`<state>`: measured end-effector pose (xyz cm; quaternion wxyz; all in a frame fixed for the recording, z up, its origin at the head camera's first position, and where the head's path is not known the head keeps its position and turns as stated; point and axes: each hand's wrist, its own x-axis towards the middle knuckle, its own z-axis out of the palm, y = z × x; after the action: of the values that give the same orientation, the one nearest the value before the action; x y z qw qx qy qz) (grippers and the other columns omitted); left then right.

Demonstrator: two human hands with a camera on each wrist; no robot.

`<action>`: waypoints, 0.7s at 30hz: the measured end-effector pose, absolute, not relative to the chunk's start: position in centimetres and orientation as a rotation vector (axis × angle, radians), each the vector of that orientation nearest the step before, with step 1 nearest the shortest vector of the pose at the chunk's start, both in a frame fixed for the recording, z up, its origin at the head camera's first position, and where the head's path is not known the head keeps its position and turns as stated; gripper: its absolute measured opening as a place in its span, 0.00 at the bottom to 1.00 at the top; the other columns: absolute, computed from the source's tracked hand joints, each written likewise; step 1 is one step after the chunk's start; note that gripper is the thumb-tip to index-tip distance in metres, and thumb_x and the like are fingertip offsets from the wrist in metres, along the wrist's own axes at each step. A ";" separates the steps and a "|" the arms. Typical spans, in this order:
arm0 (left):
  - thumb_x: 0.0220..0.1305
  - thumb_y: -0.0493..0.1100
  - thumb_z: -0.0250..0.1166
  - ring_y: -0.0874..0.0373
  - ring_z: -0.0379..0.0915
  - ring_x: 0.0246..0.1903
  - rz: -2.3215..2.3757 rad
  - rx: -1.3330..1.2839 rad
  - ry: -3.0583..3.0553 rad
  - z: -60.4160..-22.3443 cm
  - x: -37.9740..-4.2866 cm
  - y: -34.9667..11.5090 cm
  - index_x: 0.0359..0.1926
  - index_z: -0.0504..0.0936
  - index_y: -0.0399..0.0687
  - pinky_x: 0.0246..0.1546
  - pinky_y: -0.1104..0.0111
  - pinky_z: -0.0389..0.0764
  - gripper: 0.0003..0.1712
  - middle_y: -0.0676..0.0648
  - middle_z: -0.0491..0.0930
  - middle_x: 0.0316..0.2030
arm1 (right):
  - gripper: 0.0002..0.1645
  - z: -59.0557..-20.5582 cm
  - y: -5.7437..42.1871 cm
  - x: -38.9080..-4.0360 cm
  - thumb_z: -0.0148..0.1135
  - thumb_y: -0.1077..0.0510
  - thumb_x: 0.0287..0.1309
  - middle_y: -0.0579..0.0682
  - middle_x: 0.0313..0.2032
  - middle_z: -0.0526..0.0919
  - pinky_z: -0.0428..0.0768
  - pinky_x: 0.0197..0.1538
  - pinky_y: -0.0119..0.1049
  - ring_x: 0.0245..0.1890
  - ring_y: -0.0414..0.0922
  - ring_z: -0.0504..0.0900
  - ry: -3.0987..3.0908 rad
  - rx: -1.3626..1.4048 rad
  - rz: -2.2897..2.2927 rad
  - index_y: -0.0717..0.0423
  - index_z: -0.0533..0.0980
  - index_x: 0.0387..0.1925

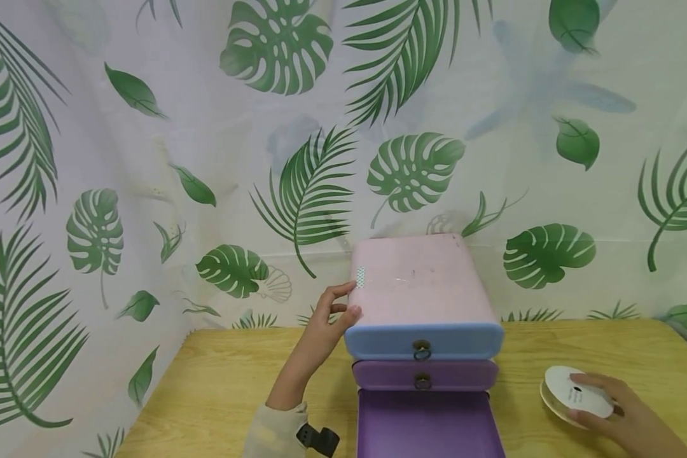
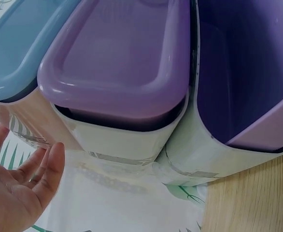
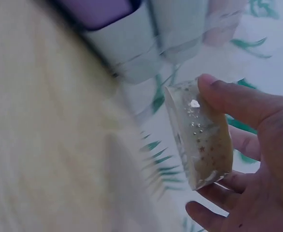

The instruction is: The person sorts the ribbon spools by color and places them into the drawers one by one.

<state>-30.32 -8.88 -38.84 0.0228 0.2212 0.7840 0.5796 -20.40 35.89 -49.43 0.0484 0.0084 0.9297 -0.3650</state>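
Note:
A small drawer cabinet (image 1: 423,280) with a pink top stands on the table. Its blue top drawer (image 1: 378,342) is closed, while the purple middle drawer (image 1: 386,375) juts out slightly. Below, a purple bottom drawer (image 1: 429,423) is pulled far out, and its visible inside holds nothing. My left hand (image 1: 327,321) rests its fingertips against the cabinet's upper left side, fingers loosely bent in the left wrist view. To the right of the cabinet, my right hand (image 1: 630,407) grips a ribbon spool (image 1: 572,388) with white side discs. Sparkly ribbon (image 3: 199,135) shows around its rim.
The wood-patterned table (image 1: 223,381) extends to both sides of the cabinet. Behind it hangs a white cloth (image 1: 320,108) printed with green leaves, close to the cabinet's back. A black watch-like band (image 1: 317,439) sits at my left wrist.

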 end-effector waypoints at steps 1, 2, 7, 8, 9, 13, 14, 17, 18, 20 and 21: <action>0.67 0.56 0.57 0.51 0.64 0.57 1.795 0.681 2.429 -38.8 -30.3 -8.9 0.69 0.63 0.63 0.49 0.62 0.73 0.31 0.50 0.58 0.69 | 0.41 -48.9 35.8 -20.2 0.57 0.44 0.66 0.78 0.64 0.52 0.71 0.49 0.60 0.56 0.72 0.61 2.825 0.035 -1.100 0.65 0.57 0.68; 0.67 0.56 0.57 0.51 0.63 0.58 1.794 0.679 2.430 -38.8 -30.3 -8.9 0.69 0.63 0.63 0.49 0.62 0.73 0.31 0.50 0.59 0.69 | 0.41 -48.5 35.7 -20.0 0.56 0.43 0.66 0.77 0.64 0.52 0.71 0.49 0.61 0.56 0.72 0.61 2.822 0.039 -1.102 0.64 0.56 0.69; 0.67 0.57 0.57 0.50 0.63 0.60 1.787 0.684 2.431 -38.8 -30.4 -8.9 0.69 0.62 0.65 0.52 0.58 0.74 0.30 0.50 0.59 0.70 | 0.41 -46.8 35.3 -19.2 0.57 0.43 0.65 0.76 0.65 0.53 0.73 0.49 0.62 0.57 0.71 0.60 2.868 0.022 -1.116 0.63 0.57 0.69; 0.67 0.57 0.57 0.50 0.63 0.60 1.785 0.685 2.431 -38.8 -30.4 -9.0 0.69 0.62 0.65 0.52 0.57 0.74 0.30 0.50 0.59 0.70 | 0.41 -46.6 35.2 -19.1 0.58 0.44 0.65 0.76 0.66 0.53 0.75 0.48 0.57 0.57 0.70 0.60 2.883 0.016 -1.115 0.62 0.58 0.69; 0.67 0.57 0.57 0.50 0.64 0.60 1.782 0.686 2.433 -38.8 -30.4 -9.0 0.69 0.62 0.65 0.52 0.56 0.74 0.31 0.50 0.59 0.70 | 0.40 -46.3 35.1 -18.9 0.59 0.45 0.64 0.75 0.66 0.54 0.77 0.47 0.51 0.56 0.70 0.60 2.903 -0.002 -1.109 0.61 0.59 0.69; 0.67 0.57 0.57 0.49 0.64 0.61 1.775 0.686 2.431 -38.9 -30.4 -9.1 0.69 0.62 0.65 0.53 0.55 0.74 0.31 0.49 0.58 0.70 | 0.36 -45.2 34.5 -18.3 0.61 0.49 0.63 0.74 0.65 0.57 0.78 0.42 0.38 0.55 0.66 0.62 2.966 -0.091 -1.068 0.60 0.62 0.67; 0.67 0.57 0.57 0.49 0.64 0.61 1.775 0.685 2.430 -38.9 -30.3 -9.1 0.69 0.62 0.65 0.53 0.55 0.74 0.31 0.49 0.58 0.70 | 0.36 -44.9 34.3 -18.1 0.61 0.50 0.63 0.74 0.64 0.57 0.78 0.42 0.39 0.55 0.67 0.62 2.969 -0.107 -1.061 0.60 0.63 0.67; 0.67 0.56 0.57 0.49 0.64 0.61 1.778 0.686 2.423 -39.0 -30.3 -9.2 0.69 0.62 0.64 0.53 0.55 0.74 0.31 0.49 0.58 0.70 | 0.35 -43.9 33.6 -17.7 0.61 0.51 0.63 0.75 0.64 0.55 0.77 0.44 0.57 0.55 0.71 0.61 2.955 -0.140 -1.049 0.64 0.63 0.65; 0.67 0.56 0.57 0.49 0.64 0.61 1.780 0.686 2.422 -39.0 -30.3 -9.2 0.69 0.62 0.64 0.53 0.55 0.75 0.31 0.48 0.58 0.70 | 0.36 -43.7 33.4 -17.6 0.61 0.51 0.63 0.76 0.64 0.55 0.77 0.43 0.59 0.55 0.72 0.61 2.949 -0.146 -1.046 0.65 0.63 0.65; 0.67 0.56 0.57 0.49 0.64 0.60 1.784 0.682 2.421 -38.9 -30.3 -9.2 0.69 0.62 0.64 0.53 0.56 0.75 0.31 0.48 0.58 0.70 | 0.34 -43.4 33.2 -17.3 0.62 0.52 0.62 0.75 0.63 0.55 0.79 0.41 0.47 0.55 0.71 0.62 2.971 -0.192 -1.046 0.64 0.65 0.65; 0.67 0.56 0.57 0.49 0.64 0.60 1.785 0.680 2.421 -38.9 -30.3 -9.2 0.69 0.62 0.64 0.52 0.56 0.75 0.31 0.48 0.58 0.70 | 0.33 -43.5 33.2 -17.1 0.63 0.54 0.61 0.74 0.63 0.57 0.79 0.40 0.41 0.58 0.62 0.64 2.994 -0.227 -1.049 0.61 0.66 0.64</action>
<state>-30.27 -9.16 -38.91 0.0287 0.2205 0.7847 0.5786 -17.13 33.20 -43.47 -0.0194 -0.0712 0.9411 -0.3299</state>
